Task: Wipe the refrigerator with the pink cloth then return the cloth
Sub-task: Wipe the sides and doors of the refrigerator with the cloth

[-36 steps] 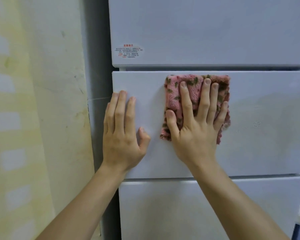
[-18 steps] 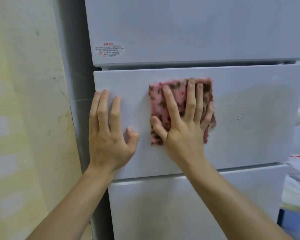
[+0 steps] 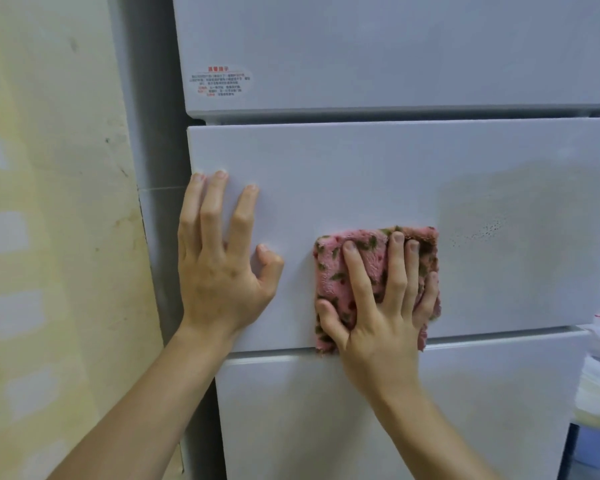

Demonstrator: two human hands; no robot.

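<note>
Refrigerator (image 3: 361,174), middle panel. The right hand (image 3: 378,323), fingers straight and spread, presses the folded pink cloth (image 3: 329,271) flat against the panel's lower edge. The left hand (image 3: 219,282), at 9 o'clock of the cloth, lies flat with fingers extended near the panel's left edge. A printed label (image 3: 220,81) sits at 12 o'clock, on the upper door.

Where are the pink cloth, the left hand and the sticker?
pink cloth (image 3: 329,270): head view, its bare left part.
left hand (image 3: 219,273): head view, back of hand.
sticker (image 3: 219,81): head view, its middle.
</note>
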